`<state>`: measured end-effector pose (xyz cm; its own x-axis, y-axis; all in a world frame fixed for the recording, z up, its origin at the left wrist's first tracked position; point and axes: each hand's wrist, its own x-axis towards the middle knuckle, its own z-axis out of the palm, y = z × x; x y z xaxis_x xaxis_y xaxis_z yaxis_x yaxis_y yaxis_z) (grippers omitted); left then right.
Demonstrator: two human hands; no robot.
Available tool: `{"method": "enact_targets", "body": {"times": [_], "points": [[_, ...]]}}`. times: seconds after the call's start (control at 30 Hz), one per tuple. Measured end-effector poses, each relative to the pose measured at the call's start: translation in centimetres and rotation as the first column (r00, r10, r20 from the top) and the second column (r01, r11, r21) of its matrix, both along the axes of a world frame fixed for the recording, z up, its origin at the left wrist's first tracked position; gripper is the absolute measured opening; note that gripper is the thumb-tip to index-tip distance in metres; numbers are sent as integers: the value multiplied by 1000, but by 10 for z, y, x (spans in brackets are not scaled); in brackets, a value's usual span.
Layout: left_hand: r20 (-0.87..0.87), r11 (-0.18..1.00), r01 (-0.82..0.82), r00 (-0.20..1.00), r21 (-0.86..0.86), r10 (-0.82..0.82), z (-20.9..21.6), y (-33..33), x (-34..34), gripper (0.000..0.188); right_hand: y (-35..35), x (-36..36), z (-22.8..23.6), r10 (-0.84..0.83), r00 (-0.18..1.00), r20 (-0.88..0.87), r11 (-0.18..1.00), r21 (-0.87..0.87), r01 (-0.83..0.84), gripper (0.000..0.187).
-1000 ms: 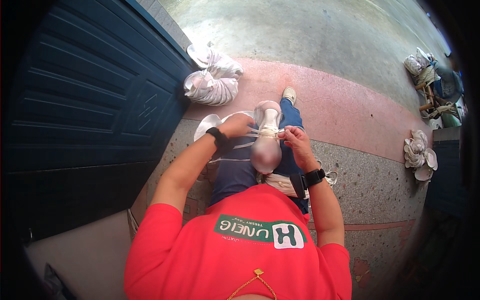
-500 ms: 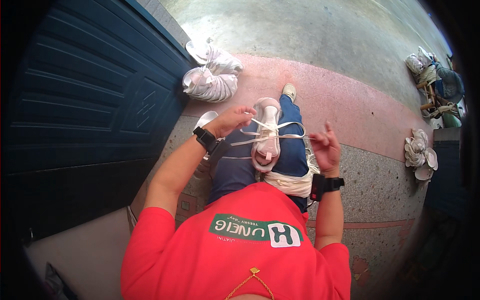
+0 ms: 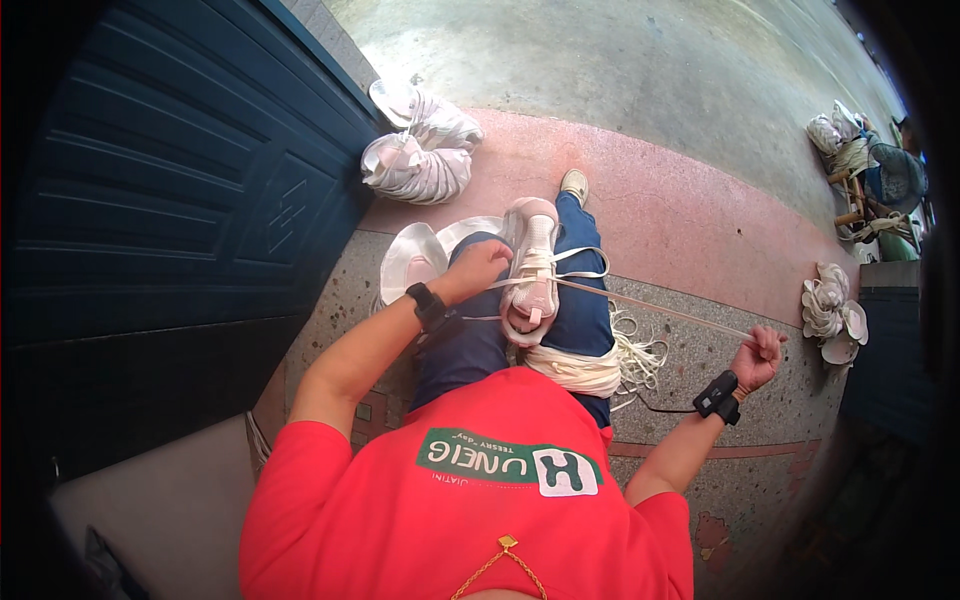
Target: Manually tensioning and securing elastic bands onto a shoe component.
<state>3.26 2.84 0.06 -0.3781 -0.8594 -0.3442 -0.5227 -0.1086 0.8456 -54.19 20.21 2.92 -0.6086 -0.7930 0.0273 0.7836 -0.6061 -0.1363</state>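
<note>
White lace (image 3: 650, 303) is running taut from the shoe (image 3: 530, 270) on our knee out to our right hand (image 3: 760, 352), which is fisted around its end. We are pinning the shoe with our left hand (image 3: 482, 268), fingers closed against its side.

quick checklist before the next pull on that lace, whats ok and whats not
1. Left hand steadying the pale shoe on the lap: ok, it rests against the shoe's side.
2. Right hand grip on the lace: ok, fist closed around its end, out to the right.
3. Lace taut from shoe to fist: ok, it runs in a straight line.
4. Lace clear of the loose cord bundle on the floor: cannot tell, it passes just above it.
5. Lace threaded through the right eyelets: cannot tell, too small to see.
6. Finished shoes out of the way: ok, piled by the door.
</note>
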Motion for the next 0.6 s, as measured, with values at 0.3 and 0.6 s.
{"method": "enact_targets", "body": {"times": [0.3, 0.6], "points": [[177, 996, -10, 984, -85, 25, 11, 27, -10, 22, -21, 48, 5, 348, 895, -280, 827, 542, -152, 17], [298, 954, 172, 950, -246, -95, 10, 21, -32, 19, -65, 162, -65, 750, 117, -651, 593, 739, 320, 24]]}}
